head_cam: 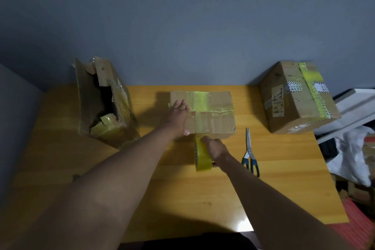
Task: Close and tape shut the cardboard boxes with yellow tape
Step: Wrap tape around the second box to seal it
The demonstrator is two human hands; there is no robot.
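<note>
A closed cardboard box [215, 122] lies in the middle of the table, with yellow tape strips crossing its top. My left hand [178, 116] lies flat on the left part of the lid, fingers stretched, thumb at the near edge. My right hand [215, 147] grips a roll of yellow tape [202, 156] just in front of the box's near side; a strip runs from the roll up to the box edge. An open, torn box [101, 103] stands at the left. A taped box [294, 97] sits at the back right.
Blue-handled scissors [250, 154] lie on the yellow wooden table [162, 199] to the right of the tape roll. A white shelf [357, 107] and a white bag [353, 160] stand beyond the table's right edge. A grey wall is behind.
</note>
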